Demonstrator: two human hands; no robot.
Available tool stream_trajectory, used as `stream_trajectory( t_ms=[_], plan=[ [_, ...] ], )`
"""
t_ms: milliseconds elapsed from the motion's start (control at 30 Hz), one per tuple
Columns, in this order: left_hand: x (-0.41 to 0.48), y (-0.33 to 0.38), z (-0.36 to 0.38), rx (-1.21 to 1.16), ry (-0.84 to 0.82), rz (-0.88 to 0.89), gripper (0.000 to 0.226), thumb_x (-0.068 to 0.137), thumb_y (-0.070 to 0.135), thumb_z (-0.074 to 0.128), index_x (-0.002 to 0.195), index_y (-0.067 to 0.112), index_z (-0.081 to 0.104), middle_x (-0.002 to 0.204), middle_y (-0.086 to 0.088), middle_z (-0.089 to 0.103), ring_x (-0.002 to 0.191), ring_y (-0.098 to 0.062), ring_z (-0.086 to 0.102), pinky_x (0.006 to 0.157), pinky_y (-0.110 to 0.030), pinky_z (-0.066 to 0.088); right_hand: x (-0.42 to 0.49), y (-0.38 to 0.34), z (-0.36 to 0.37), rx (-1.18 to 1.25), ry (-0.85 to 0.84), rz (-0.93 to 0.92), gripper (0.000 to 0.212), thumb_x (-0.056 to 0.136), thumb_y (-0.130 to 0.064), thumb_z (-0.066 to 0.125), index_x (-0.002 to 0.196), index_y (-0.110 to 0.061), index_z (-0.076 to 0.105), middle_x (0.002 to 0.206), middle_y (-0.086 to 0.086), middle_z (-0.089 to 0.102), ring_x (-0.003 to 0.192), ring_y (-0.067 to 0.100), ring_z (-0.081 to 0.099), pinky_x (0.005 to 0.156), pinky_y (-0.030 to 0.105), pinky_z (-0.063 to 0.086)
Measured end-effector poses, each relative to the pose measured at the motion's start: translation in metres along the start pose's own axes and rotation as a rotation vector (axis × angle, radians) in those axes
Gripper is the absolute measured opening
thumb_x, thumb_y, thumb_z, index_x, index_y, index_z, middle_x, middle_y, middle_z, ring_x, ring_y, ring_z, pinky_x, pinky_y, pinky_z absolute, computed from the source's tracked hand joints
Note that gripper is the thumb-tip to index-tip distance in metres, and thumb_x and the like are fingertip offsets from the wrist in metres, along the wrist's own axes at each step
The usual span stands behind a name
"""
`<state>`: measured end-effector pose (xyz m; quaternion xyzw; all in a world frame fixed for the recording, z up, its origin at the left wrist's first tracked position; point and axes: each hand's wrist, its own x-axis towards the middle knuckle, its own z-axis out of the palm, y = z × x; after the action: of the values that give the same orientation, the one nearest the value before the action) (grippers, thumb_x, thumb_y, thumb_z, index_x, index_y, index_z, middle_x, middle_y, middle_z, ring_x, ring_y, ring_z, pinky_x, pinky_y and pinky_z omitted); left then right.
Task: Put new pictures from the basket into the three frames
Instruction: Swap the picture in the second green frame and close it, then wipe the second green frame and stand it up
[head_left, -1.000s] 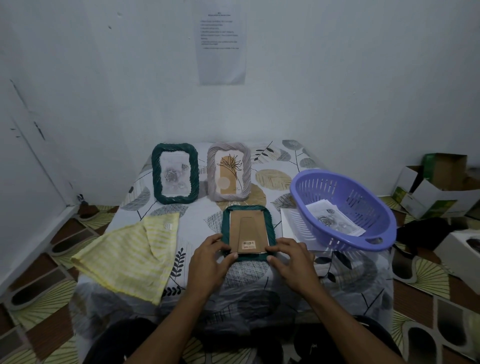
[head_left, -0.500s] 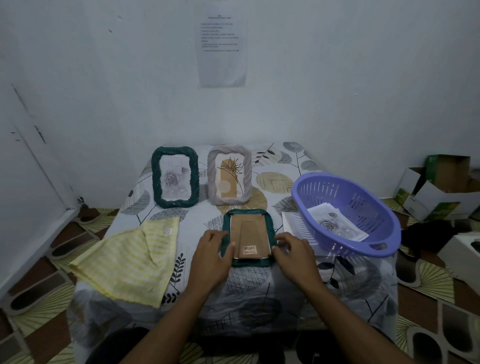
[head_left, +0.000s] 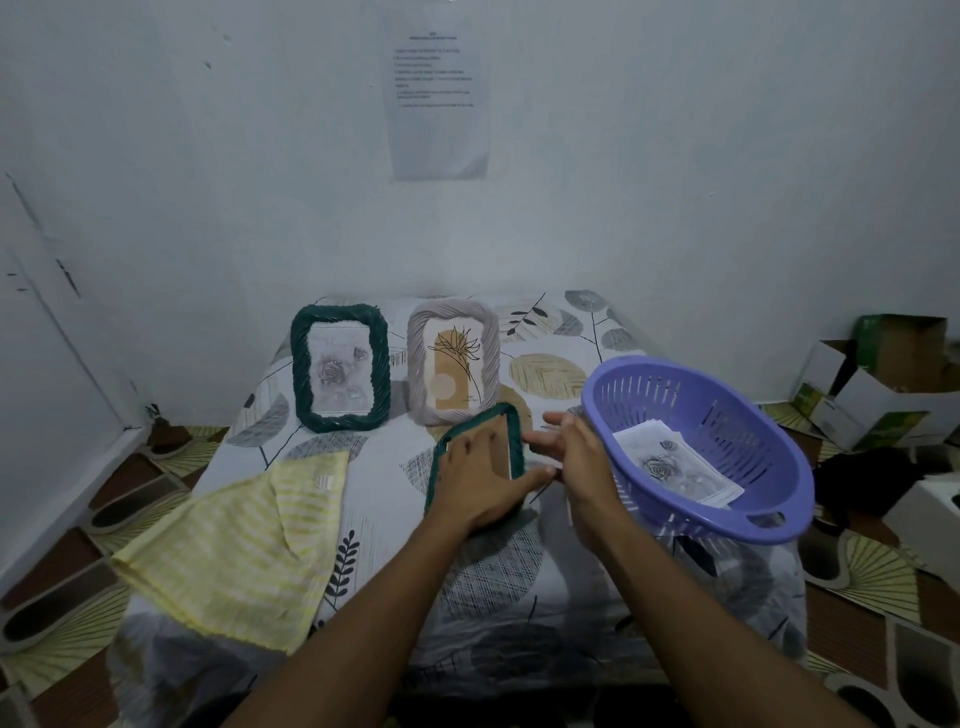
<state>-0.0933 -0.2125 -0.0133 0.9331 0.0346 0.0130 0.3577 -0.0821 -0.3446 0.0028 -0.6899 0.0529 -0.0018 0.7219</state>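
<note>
The left hand (head_left: 478, 483) lies spread over the brown backing of the dark green woven picture frame (head_left: 511, 431). Its thumb is hooked at the frame's right edge and grips it, tilted, above the leaf-patterned surface (head_left: 519, 571). The right hand (head_left: 576, 452) hovers just beside it, fingers straight and empty, near the purple plastic basket (head_left: 727, 415), which holds printed rose pictures (head_left: 675, 462).

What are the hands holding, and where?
The left hand grips the face-down green frame by its near end; the right hand holds nothing.
</note>
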Motion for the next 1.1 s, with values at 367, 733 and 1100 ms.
stream_trajectory(
  t_ms=[367, 733, 1100],
  plan=[
    [-0.025, -0.004, -0.038, -0.793, 0.111, 0.031, 0.032, 0.091, 0.011, 0.052, 0.121, 0.017, 0.06, 0.111, -0.004, 0.065, 0.096, -0.02, 0.062, 0.077, -0.033, 0.052, -0.005, -0.003, 0.012, -0.176, -0.111, 0.014, 0.025, 0.101, -0.035, 0.045, 0.117, -0.019, 0.057, 0.116, 0.0, 0.062, 0.104, 0.015, 0.058, 0.088, 0.036, 0.044],
    [-0.031, -0.048, -0.047, -1.384, -0.048, -0.103, 0.04, 0.087, -0.002, 0.036, 0.117, 0.006, 0.062, 0.11, -0.021, 0.065, 0.094, -0.034, 0.059, 0.084, -0.044, 0.046, -0.002, 0.016, 0.013, 0.182, -0.1, 0.306, 0.022, 0.102, -0.016, 0.046, 0.104, -0.003, 0.063, 0.094, 0.013, 0.066, 0.081, 0.027, 0.056, 0.066, 0.035, 0.046],
    [-0.004, -0.153, -0.087, 0.55, 0.296, -0.088, 0.038, 0.088, 0.033, 0.058, 0.108, 0.001, 0.063, 0.113, -0.016, 0.062, 0.109, -0.032, 0.054, 0.09, -0.039, 0.045, -0.008, 0.003, 0.019, 0.109, -0.092, 0.247, 0.024, 0.103, -0.019, 0.044, 0.097, -0.012, 0.066, 0.092, 0.007, 0.07, 0.075, 0.022, 0.06, 0.063, 0.032, 0.047]
  ],
)
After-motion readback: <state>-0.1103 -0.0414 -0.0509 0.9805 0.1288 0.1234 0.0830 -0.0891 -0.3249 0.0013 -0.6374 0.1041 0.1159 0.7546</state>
